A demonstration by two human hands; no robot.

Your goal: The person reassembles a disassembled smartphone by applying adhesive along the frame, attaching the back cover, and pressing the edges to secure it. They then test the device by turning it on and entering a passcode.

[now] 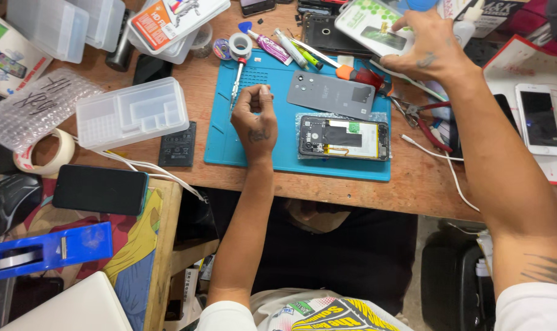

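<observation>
My left hand (255,117) is a closed fist over the blue work mat (226,147), thumb up, right beside a thin silver screwdriver (236,83); nothing shows in its fingers. To its right lies an opened phone (344,138) with its insides exposed, and above that the grey back cover (331,94). My right hand (420,50) reaches to the back of the desk with fingers spread, its tips resting on a white and green flat package (367,24), just above a red-handled screwdriver (363,76).
A clear compartment box (133,112), a black battery (178,145) and a white cable (159,170) lie left of the mat. Red-handled pliers (427,122) and a white phone (537,119) are at right. A black phone (100,189) and blue tape dispenser (45,250) sit lower left.
</observation>
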